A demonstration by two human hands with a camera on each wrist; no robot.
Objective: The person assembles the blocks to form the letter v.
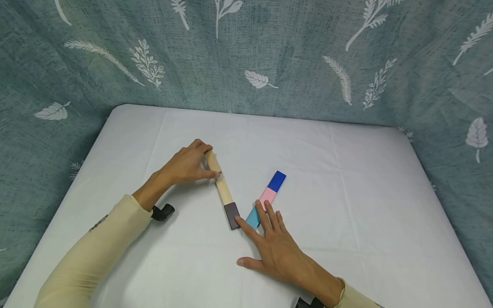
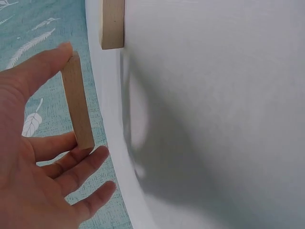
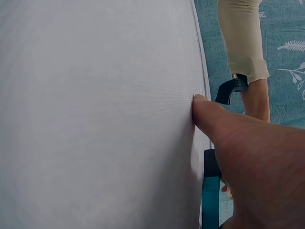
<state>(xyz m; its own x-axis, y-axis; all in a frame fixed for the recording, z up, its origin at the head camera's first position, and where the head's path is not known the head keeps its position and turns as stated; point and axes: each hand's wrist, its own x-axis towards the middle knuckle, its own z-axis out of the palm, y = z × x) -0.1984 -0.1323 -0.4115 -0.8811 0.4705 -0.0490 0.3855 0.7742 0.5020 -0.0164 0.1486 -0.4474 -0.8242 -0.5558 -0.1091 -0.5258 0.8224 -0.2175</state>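
My left hand (image 1: pixel 188 164) pinches a plain wooden block (image 2: pixel 77 102) by its two ends, thumb at one and fingers at the other. In the head view this block lines up with the far end of a second plain wooden block (image 1: pixel 224 191), which meets a dark brown block (image 1: pixel 232 216). My right hand (image 1: pixel 275 252) is spread low over the table, its index fingertip at the dark block's near end. Its other fingers lie over a slanted row: a teal block (image 1: pixel 252 218), partly covered, then a pink block (image 1: pixel 268 195) and a blue block (image 1: pixel 276 181).
The blocks lie on a white cloth-covered table (image 1: pixel 369 205). A green-blue curtain with white leaf prints (image 1: pixel 300 55) hangs behind and beside it. A black wrist camera mount (image 1: pixel 163 212) juts out below the left wrist.
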